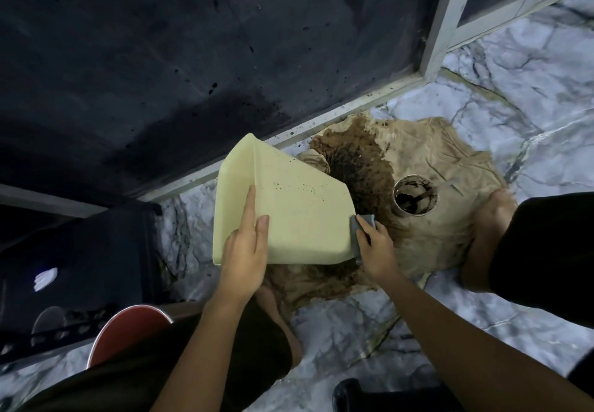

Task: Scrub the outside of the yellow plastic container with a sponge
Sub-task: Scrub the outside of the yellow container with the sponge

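The yellow container is tipped on its side above a stained cloth spread on the marble floor. Its broad outer wall faces up, dotted with small dark specks, and its base points toward 3 o'clock. Whether it touches the cloth cannot be told.

The left hand holds the container at its 7 o'clock corner; its grip is clamped on the wall, with two fingers lying flat and pointing to 12 o'clock. The right hand has its grip closed on a grey sponge, which is pressed against the container's base edge at 4 o'clock.

At 3 o'clock from the container, near it, a round tub stands upright on the cloth, with dark residue and what seems to be a spoon inside. The cloth is soaked dark brown at 12 to 1 o'clock of the container and stays pale farther right. A bare foot rests on the cloth's right edge, and another foot shows below the left wrist.

A dark spattered wall fills the upper left, edged by a pale frame. A red rim sits at 7 o'clock, near the left knee.
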